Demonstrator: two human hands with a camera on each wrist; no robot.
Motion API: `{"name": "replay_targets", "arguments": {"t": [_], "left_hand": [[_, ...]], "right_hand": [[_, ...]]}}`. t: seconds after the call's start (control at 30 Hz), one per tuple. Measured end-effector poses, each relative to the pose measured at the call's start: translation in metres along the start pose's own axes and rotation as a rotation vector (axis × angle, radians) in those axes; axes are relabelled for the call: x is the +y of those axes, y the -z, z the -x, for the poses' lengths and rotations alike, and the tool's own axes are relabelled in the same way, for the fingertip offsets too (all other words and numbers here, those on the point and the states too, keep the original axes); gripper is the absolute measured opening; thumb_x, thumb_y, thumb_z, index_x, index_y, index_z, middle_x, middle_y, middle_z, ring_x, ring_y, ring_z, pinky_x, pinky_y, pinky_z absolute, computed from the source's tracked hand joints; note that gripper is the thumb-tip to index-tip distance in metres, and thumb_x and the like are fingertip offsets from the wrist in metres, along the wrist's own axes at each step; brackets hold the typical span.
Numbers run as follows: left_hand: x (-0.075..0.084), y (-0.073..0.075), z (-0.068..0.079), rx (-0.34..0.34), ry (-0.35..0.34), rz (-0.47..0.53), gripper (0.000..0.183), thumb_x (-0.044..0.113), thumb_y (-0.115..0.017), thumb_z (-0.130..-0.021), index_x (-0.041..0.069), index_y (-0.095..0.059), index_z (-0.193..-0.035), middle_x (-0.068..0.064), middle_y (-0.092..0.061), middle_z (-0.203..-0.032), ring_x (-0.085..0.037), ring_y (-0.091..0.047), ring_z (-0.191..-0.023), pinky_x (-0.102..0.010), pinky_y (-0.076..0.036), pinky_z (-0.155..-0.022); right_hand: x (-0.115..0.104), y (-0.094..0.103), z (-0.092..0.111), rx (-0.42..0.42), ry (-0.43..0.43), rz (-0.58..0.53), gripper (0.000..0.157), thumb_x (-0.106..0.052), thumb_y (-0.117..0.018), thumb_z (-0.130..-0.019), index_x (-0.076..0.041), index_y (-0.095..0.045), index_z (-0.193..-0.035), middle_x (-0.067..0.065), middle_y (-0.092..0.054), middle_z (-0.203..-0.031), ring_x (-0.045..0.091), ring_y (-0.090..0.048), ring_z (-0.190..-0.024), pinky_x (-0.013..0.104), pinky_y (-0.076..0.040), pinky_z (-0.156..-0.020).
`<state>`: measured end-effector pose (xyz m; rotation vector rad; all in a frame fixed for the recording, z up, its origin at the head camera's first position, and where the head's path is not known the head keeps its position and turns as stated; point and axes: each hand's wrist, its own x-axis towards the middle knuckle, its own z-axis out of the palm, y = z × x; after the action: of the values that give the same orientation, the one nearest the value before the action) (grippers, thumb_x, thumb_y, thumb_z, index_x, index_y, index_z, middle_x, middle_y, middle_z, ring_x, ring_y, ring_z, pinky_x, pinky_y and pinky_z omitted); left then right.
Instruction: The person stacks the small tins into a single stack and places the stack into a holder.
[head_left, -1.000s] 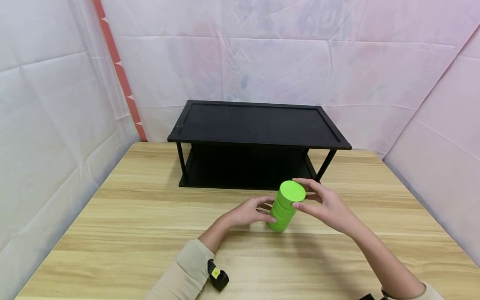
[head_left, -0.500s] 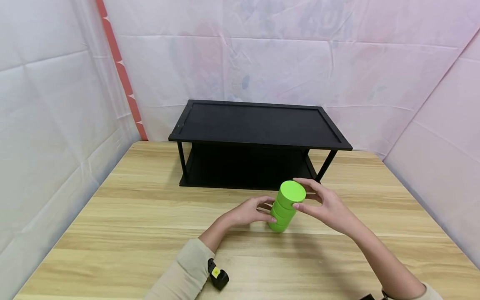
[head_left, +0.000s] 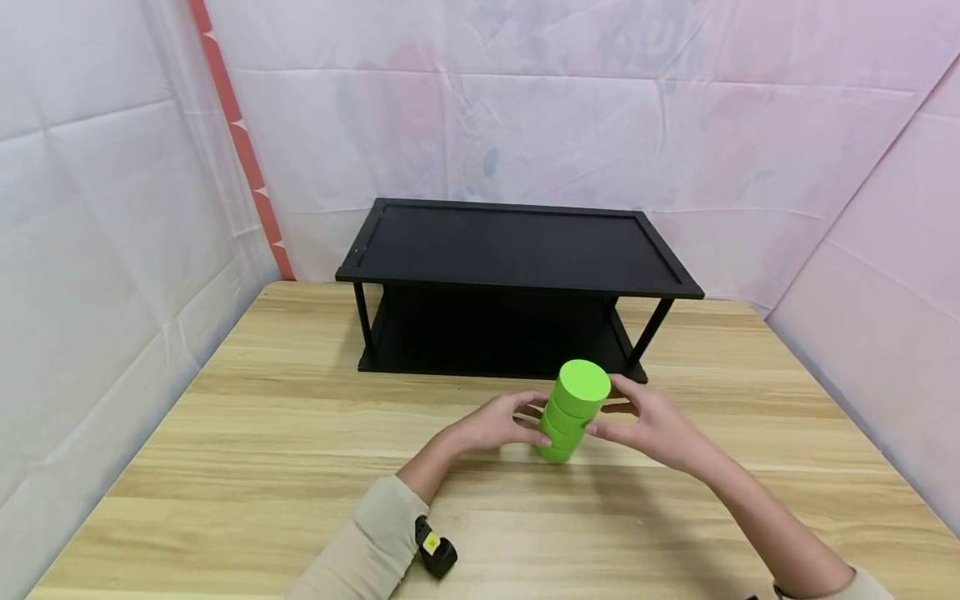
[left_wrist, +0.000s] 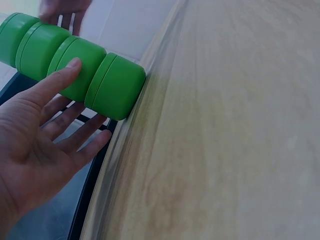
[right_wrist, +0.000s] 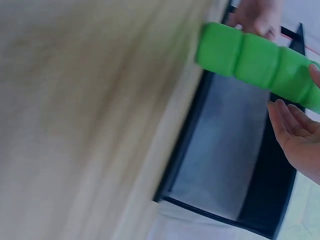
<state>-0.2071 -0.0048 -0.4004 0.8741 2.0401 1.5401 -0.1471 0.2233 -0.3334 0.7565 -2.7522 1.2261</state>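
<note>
Four stacked green cylindrical containers stand between both hands: left hand curved, thumb and fingers clasping their lower part; right hand arched higher, whether gripping I cannot tell.

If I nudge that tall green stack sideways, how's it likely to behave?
The green stack looks apt to tip or come apart, being tall, narrow and divided into four sections by visible grooves. The sections seem stiff, since they keep even, rounded shapes. Its smooth curved sides would probably let it roll if it fell onto the table.
</note>
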Motion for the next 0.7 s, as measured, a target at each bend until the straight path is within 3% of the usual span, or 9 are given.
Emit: {"name": "replay_targets", "arguments": {"t": [0.27,0.7], "left_hand": [[-0.002,-0.001,0.000,-0.001,-0.024,-0.047,0.058,0.006,-0.075,-0.077,0.002,-0.048,-0.129,-0.008,-0.051,-0.125,-0.019,-0.053,-0.109,-0.022,-0.044,-0.088],[-0.006,-0.004,-0.003,-0.022,-0.013,-0.038,0.057,-0.004,-0.074,-0.075,0.000,-0.050,-0.127,-0.011,-0.051,-0.126,-0.018,-0.055,-0.108,-0.020,-0.044,-0.088]], "right_hand": [[0.023,-0.020,0.002,-0.113,-0.050,-0.005,0.050,-0.015,-0.075,-0.077,0.007,-0.052,-0.116,0.016,-0.058,-0.111,0.031,-0.057,-0.099,0.037,-0.051,-0.081],[0.034,-0.037,0.002,-0.095,-0.042,-0.030,0.046,-0.013,-0.076,-0.077,0.006,-0.053,-0.112,0.013,-0.059,-0.104,0.030,-0.059,-0.094,0.035,-0.052,-0.077]]}}
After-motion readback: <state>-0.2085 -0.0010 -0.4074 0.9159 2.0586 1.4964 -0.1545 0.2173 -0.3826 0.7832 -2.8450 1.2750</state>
